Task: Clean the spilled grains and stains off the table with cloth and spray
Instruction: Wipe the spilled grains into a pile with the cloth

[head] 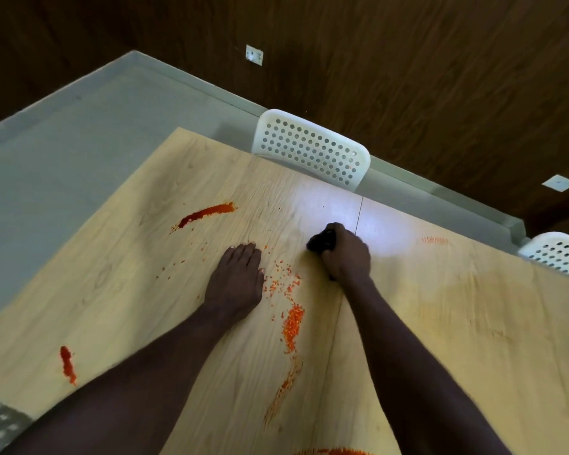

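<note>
Logged grains (293, 323) at 6 o'clock on table (440, 323) | pressed left hand (235, 284) flat at 7 | clutched dark cloth (321, 241) in right hand (345, 257) at 4 | judged best: sweep grains inward, then stains (207, 213).

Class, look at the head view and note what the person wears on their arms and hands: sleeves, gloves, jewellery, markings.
Nothing worn shows. The left hand and right hand show no gloves, rings or watch. The left forearm and right forearm are uncovered to the bottom edge of the view: no sleeve, bracelet or marking is visible.
</note>
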